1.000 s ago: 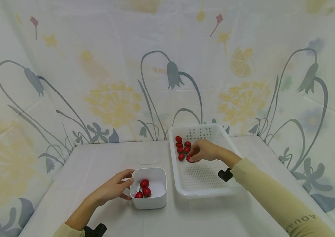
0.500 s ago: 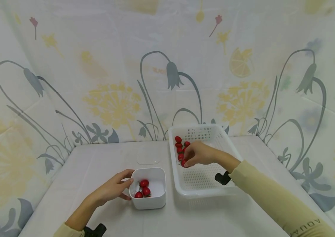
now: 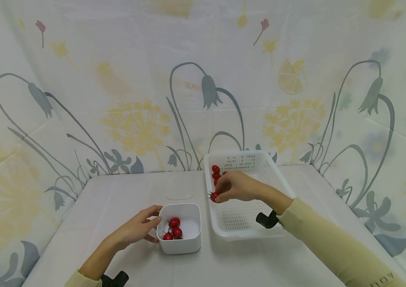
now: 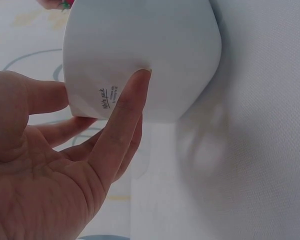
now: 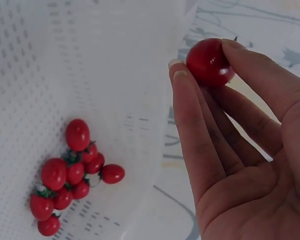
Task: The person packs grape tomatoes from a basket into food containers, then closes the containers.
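My right hand (image 3: 240,186) pinches a red cherry tomato (image 5: 210,62) between thumb and fingertips. In the head view it is over the left side of a white perforated basket (image 3: 235,219); a green stem shows on the fruit. Several other cherry tomatoes (image 5: 75,172) lie on the basket's floor, partly hidden by the hand in the head view. My left hand (image 3: 136,227) rests its extended fingers against the left side of a white square box (image 3: 183,247). A few cherry tomatoes (image 3: 176,232) sit inside that box. Small black print marks its wall in the left wrist view.
Behind the box, a clear flat piece with a rounded outline (image 3: 180,196) lies on the white-covered table (image 3: 135,195). A floral-printed sheet (image 3: 135,79) rises behind the table and at both sides. The basket stands right of the box.
My right hand has lifted the cherry tomato from beside the others and carried it left, toward the basket's left wall. The left hand and box have stayed in place.
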### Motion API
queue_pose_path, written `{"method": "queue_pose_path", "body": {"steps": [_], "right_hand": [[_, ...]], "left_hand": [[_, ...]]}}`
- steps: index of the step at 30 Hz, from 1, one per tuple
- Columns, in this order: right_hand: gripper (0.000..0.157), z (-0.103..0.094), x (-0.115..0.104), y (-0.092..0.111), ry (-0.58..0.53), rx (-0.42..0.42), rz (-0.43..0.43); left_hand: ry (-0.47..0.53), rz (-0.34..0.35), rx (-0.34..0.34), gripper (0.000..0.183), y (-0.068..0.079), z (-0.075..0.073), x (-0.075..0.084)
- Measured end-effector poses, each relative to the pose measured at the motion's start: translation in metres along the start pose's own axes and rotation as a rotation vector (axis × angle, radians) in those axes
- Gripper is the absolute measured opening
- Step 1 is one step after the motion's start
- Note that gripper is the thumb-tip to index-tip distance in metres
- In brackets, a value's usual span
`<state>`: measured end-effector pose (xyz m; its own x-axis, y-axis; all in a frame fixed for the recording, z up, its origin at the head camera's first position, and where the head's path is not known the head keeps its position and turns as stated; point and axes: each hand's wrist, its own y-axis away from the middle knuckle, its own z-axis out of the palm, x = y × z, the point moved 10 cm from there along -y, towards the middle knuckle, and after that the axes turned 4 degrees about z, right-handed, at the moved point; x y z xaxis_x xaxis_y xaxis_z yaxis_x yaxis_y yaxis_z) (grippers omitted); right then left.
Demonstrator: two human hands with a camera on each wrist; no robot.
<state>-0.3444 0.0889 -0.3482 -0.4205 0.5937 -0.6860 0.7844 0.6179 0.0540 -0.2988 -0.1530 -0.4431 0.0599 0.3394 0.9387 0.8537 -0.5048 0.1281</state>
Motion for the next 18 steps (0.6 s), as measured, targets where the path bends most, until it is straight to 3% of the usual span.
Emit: {"method": "queue_pose_path", "body": {"steps": [5,10,18], "right_hand": [[0.01,0.001,-0.014,0.002,-0.034,0.041,0.016],[0.012,0.006,-0.024,0.003,-0.14,0.061,0.029],[0.013,0.026,-0.03,0.004,-0.224,0.111,0.077]], "left_hand": [[0.002,0.002,-0.002,0.045,0.0,0.0,0.0],[0.001,0.005,-0.002,0.045,0.0,0.0,0.0],[0.002,0.01,-0.006,0.045,-0.001,0.0,0.0]]}}
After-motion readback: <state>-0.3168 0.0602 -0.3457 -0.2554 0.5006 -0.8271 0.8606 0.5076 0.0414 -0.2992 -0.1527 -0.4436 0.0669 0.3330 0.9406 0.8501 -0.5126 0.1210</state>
